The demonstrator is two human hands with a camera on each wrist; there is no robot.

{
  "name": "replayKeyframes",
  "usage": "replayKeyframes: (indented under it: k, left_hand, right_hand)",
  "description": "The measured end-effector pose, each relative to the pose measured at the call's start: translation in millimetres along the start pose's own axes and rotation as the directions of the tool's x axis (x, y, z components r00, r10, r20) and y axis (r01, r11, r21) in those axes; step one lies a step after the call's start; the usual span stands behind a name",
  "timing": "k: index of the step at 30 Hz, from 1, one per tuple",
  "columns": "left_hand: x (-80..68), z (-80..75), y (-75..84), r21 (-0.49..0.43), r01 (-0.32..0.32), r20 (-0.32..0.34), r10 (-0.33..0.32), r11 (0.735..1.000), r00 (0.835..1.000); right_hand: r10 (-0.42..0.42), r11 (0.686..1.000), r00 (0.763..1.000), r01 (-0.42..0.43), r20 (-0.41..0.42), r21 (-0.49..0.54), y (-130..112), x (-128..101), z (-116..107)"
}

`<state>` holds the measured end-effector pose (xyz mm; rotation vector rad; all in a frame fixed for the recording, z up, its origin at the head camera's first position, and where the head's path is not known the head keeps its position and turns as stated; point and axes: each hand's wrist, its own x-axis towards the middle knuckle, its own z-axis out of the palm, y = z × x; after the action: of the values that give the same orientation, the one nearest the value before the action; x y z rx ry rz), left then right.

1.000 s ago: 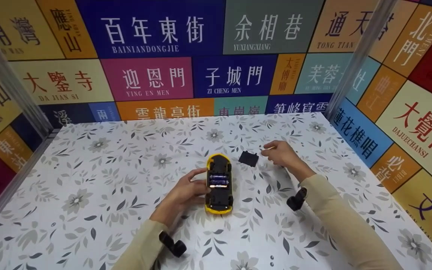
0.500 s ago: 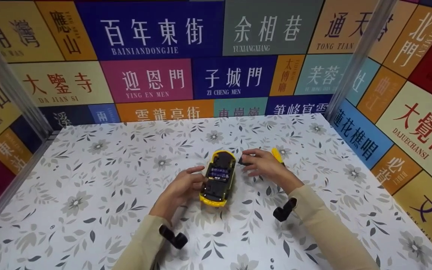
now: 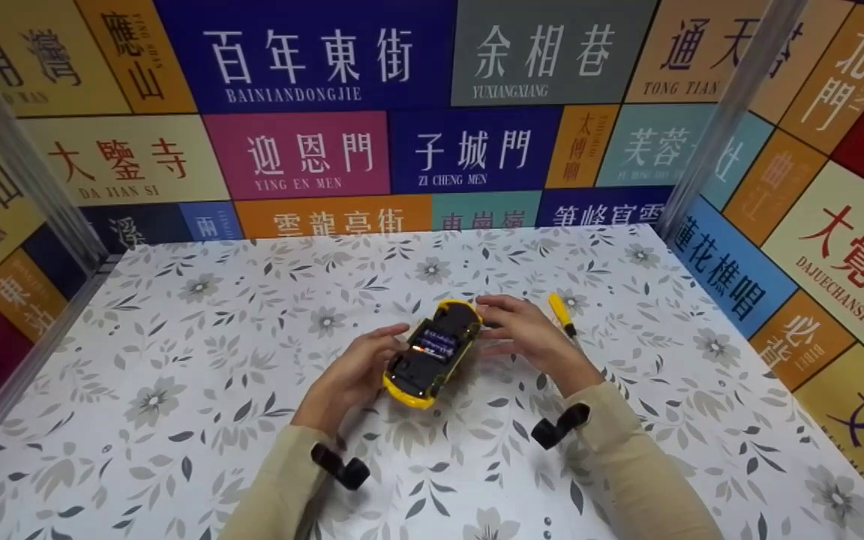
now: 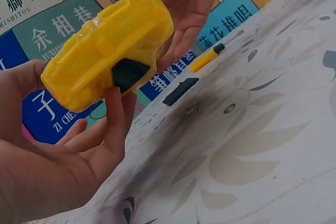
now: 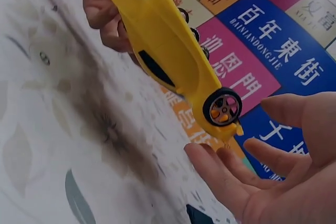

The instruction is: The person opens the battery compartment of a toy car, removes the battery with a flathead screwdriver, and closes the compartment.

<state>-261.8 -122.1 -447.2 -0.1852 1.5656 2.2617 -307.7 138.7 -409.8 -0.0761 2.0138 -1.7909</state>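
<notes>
Left hand point(image 3: 357, 367): grips yellow toy car point(image 3: 432, 352), held upside down and lifted above the floral desk point(image 3: 177, 360), batteries point(image 3: 436, 344) exposed. Right hand point(image 3: 522, 334): fingers relaxed and spread, at the car's front end. Black cover point(image 4: 180, 91) and yellow screwdriver point(image 3: 561, 313): lying on desk, just beyond.

Both forearms reach forward in beige sleeves, the left hand point(image 3: 357, 367) curled in a grip with thumb raised, the right hand point(image 3: 522, 334) relaxed, fingers loosely spread.
</notes>
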Motion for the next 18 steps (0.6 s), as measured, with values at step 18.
replayKeyframes:
  k: [18]
  left_hand:
    - [-3.3, 2.1, 2.6, -0.094, 0.001, 0.04, 0.003, 0.996, 0.999]
  right_hand:
    - [0.006, 0.978, 0.99, 0.023, -0.138, 0.207, -1, -7, 9]
